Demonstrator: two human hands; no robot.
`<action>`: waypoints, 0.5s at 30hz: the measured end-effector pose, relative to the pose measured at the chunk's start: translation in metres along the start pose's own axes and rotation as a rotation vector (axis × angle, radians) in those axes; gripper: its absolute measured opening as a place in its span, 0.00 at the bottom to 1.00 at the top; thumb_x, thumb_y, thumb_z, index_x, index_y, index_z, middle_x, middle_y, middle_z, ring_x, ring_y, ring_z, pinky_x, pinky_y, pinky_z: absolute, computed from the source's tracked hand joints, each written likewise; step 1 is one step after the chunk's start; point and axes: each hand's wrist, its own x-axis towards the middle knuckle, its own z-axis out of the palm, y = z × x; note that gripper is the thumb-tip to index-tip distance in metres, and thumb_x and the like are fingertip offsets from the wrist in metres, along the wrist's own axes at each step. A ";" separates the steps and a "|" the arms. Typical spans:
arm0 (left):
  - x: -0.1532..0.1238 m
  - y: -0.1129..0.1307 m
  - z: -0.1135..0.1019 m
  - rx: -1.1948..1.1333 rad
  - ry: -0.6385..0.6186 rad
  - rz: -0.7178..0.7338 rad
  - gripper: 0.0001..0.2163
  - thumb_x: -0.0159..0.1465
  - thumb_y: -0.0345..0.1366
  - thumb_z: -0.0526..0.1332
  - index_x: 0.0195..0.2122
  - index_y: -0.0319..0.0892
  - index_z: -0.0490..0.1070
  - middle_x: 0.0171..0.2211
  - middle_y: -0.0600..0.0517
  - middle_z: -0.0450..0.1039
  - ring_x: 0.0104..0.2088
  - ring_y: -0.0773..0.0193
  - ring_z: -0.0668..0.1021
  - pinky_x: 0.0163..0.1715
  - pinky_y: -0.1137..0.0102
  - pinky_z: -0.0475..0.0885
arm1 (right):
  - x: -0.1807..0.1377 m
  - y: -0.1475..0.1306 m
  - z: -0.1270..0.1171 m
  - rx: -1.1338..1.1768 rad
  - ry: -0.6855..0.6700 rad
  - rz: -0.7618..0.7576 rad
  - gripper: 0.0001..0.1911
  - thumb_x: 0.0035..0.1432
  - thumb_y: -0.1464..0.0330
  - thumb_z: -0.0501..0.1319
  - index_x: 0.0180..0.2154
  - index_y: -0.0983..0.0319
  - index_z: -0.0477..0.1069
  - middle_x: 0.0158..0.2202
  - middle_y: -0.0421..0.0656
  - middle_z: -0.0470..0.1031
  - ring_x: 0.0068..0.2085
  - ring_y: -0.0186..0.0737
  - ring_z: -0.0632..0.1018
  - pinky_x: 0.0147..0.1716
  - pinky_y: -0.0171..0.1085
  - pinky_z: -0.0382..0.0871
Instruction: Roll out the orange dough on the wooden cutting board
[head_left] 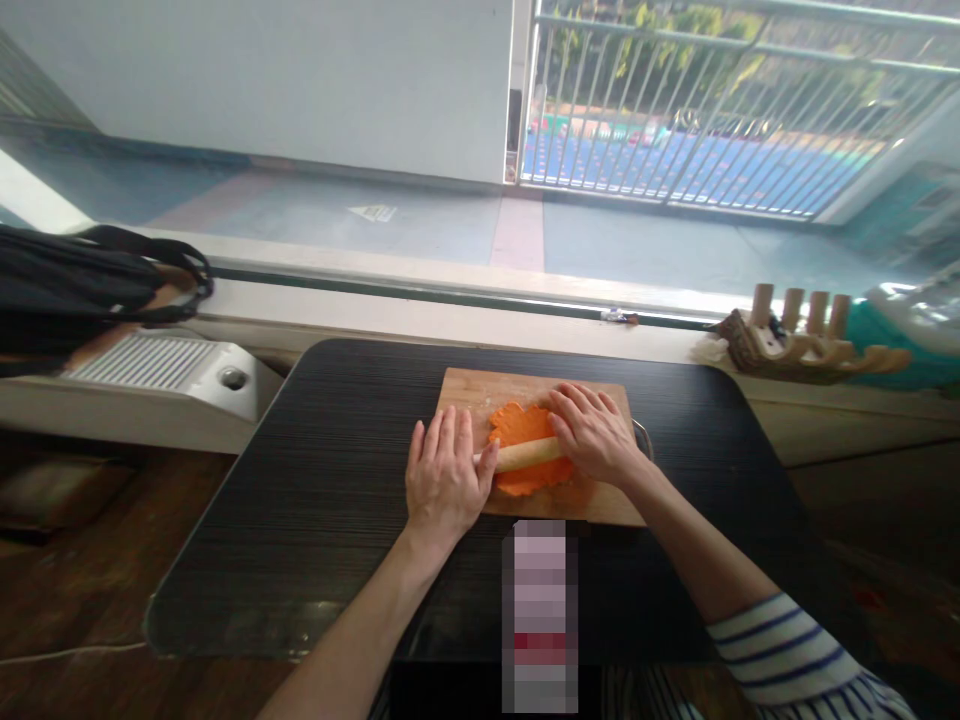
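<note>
A pale wooden rolling pin [525,456] lies across a flattened sheet of orange dough [517,425] with an uneven edge. Under the dough is a wooden cutting board [465,388] with a metal handle at its right side. My left hand [448,468] rests palm down over the pin's left end, its fingers stretched out flat. Over the right end lies my right hand [595,430], also palm down with fingers extended, partly above the dough. Both ends of the pin are hidden beneath my hands.
The board lies on a black table [330,480] with rounded corners. Beyond it runs a window ledge [450,315], with a wooden holder with pegs [799,340] at right. At left are a black bag [75,290] and a white vented unit [165,370]. A blurred patch covers the front centre.
</note>
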 end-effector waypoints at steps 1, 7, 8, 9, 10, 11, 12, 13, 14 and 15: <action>0.005 -0.001 0.001 -0.006 -0.005 -0.009 0.28 0.68 0.48 0.45 0.57 0.29 0.65 0.57 0.34 0.66 0.59 0.47 0.67 0.60 0.52 0.56 | 0.005 0.000 0.001 -0.002 0.003 0.017 0.22 0.68 0.61 0.43 0.58 0.58 0.63 0.62 0.47 0.63 0.62 0.45 0.62 0.60 0.49 0.54; 0.033 -0.010 0.008 -0.019 -0.019 -0.063 0.27 0.68 0.48 0.44 0.55 0.32 0.69 0.55 0.37 0.69 0.57 0.48 0.70 0.59 0.53 0.59 | 0.029 -0.002 0.004 -0.013 0.009 0.143 0.24 0.68 0.61 0.42 0.62 0.57 0.58 0.67 0.48 0.54 0.67 0.50 0.53 0.61 0.58 0.49; 0.035 -0.011 0.009 -0.018 -0.018 -0.067 0.27 0.68 0.47 0.44 0.54 0.32 0.69 0.55 0.36 0.69 0.57 0.48 0.70 0.58 0.53 0.60 | 0.031 -0.002 0.004 -0.011 0.008 0.153 0.24 0.68 0.61 0.42 0.62 0.57 0.58 0.67 0.48 0.54 0.67 0.49 0.53 0.61 0.58 0.49; 0.036 -0.012 0.010 -0.016 -0.018 -0.066 0.27 0.68 0.47 0.44 0.54 0.32 0.69 0.55 0.36 0.69 0.57 0.48 0.70 0.58 0.53 0.60 | 0.031 -0.003 0.004 -0.009 0.010 0.159 0.24 0.68 0.61 0.42 0.61 0.57 0.58 0.66 0.48 0.54 0.67 0.49 0.53 0.61 0.58 0.49; 0.036 -0.012 0.010 -0.013 -0.018 -0.061 0.27 0.68 0.48 0.44 0.54 0.31 0.69 0.55 0.36 0.69 0.57 0.48 0.70 0.58 0.53 0.60 | 0.029 -0.003 0.004 -0.008 0.016 0.161 0.24 0.68 0.62 0.42 0.61 0.57 0.59 0.66 0.49 0.55 0.67 0.49 0.53 0.61 0.57 0.50; 0.034 -0.012 0.009 -0.009 -0.017 -0.053 0.27 0.68 0.48 0.44 0.54 0.31 0.69 0.55 0.36 0.69 0.57 0.47 0.70 0.58 0.53 0.60 | 0.026 -0.004 0.004 -0.008 0.026 0.157 0.24 0.68 0.62 0.42 0.61 0.57 0.59 0.66 0.49 0.55 0.66 0.49 0.54 0.61 0.57 0.50; 0.031 -0.011 0.008 -0.005 -0.013 -0.043 0.27 0.68 0.48 0.44 0.54 0.31 0.69 0.55 0.36 0.69 0.57 0.47 0.70 0.58 0.53 0.60 | 0.022 -0.005 0.005 -0.012 0.041 0.150 0.24 0.68 0.62 0.42 0.61 0.58 0.60 0.66 0.49 0.56 0.66 0.48 0.55 0.61 0.57 0.50; 0.027 -0.010 0.007 0.000 -0.009 -0.031 0.27 0.68 0.48 0.45 0.55 0.31 0.69 0.55 0.36 0.69 0.57 0.47 0.70 0.59 0.53 0.59 | 0.016 -0.005 0.006 -0.018 0.060 0.140 0.23 0.68 0.62 0.43 0.60 0.58 0.60 0.65 0.49 0.57 0.66 0.48 0.56 0.61 0.56 0.50; 0.023 -0.009 0.005 0.005 -0.002 -0.017 0.27 0.68 0.48 0.45 0.55 0.31 0.68 0.55 0.36 0.69 0.57 0.47 0.69 0.59 0.53 0.58 | 0.009 -0.006 0.007 -0.025 0.078 0.129 0.23 0.67 0.62 0.43 0.60 0.58 0.61 0.65 0.49 0.58 0.66 0.48 0.56 0.61 0.55 0.50; 0.018 -0.008 0.003 0.010 0.003 -0.001 0.27 0.68 0.48 0.46 0.55 0.31 0.68 0.56 0.36 0.68 0.58 0.47 0.69 0.59 0.53 0.58 | 0.003 -0.007 0.008 -0.034 0.096 0.121 0.23 0.67 0.62 0.43 0.59 0.59 0.62 0.64 0.49 0.59 0.65 0.48 0.57 0.61 0.54 0.50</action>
